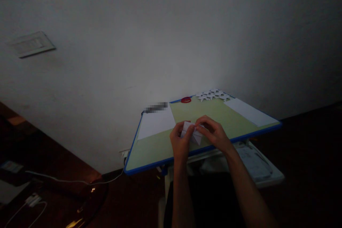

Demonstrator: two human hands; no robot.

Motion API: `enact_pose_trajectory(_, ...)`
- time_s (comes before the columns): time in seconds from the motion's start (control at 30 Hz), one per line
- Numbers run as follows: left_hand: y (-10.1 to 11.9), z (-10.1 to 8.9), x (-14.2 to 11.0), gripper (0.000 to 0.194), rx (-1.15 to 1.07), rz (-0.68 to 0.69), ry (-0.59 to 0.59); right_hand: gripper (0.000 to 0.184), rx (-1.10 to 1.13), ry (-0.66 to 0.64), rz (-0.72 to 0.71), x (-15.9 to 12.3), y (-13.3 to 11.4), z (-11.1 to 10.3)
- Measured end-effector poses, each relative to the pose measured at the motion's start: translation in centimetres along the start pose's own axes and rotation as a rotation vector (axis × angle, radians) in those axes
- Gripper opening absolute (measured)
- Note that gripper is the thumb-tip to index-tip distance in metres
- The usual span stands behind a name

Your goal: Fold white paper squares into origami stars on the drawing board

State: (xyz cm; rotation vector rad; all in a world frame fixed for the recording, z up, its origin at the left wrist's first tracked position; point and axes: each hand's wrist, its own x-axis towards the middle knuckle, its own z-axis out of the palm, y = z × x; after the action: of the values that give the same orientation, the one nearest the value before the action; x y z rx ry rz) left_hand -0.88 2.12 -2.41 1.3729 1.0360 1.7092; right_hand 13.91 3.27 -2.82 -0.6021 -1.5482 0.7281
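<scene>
A small white folded paper piece [192,133] is held over the green table top [160,148], near its front edge. My left hand [181,141] pinches its left side with closed fingers. My right hand [213,133] grips its right side, fingers curled over the top. A white sheet [156,123] lies on the table to the left of my hands, and another white sheet [247,111] lies to the right. Several small folded white paper shapes [212,94] are heaped at the far edge, beside a red ring-shaped object [186,99].
The table has a blue rim [149,167] and stands against a white wall. A switch plate [32,44] is on the wall at left. A white cable [74,181] and a charger [33,199] lie on the dark floor at lower left. A white shelf [256,165] sits under the table.
</scene>
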Motion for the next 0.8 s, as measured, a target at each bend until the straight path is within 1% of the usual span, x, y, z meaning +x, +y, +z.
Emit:
enact_pose_trajectory(0.17, -0.1, 0.0, 0.0, 0.031, 0.003, -0.001, -0.013, 0.014, 0.013, -0.028, -0.011, 0.0, -0.2, -0.1)
enact_pose_trajectory(0.27, 0.0, 0.1, 0.0, 0.030, 0.016, 0.007, -0.024, 0.013, 0.015, -0.024, -0.003, 0.1, -0.1, -0.1)
enact_pose_trajectory(0.43, 0.2, 0.2, 0.0, 0.029, -0.007, 0.023, -0.066, 0.013, -0.013, 0.029, 0.036, 0.2, 0.4, 0.0)
enact_pose_trajectory(0.57, 0.2, 0.2, 0.0, 0.030, -0.040, -0.017, -0.119, 0.015, -0.018, 0.098, 0.061, 0.3, 0.6, 0.0)
enact_pose_trajectory(0.63, 0.1, 0.2, 0.1, 0.029, -0.029, -0.022, -0.131, 0.015, -0.020, 0.112, 0.067, 0.3, 0.7, 0.0)
enact_pose_trajectory(0.73, 0.1, 0.1, 0.2, 0.022, 0.026, 0.025, -0.119, 0.014, -0.020, 0.101, 0.055, 0.3, 0.8, 0.0)
enact_pose_trajectory(0.8, 0.0, 0.0, 0.2, 0.020, 0.058, 0.057, -0.090, 0.012, -0.016, 0.084, 0.041, 0.2, 0.8, 0.0)
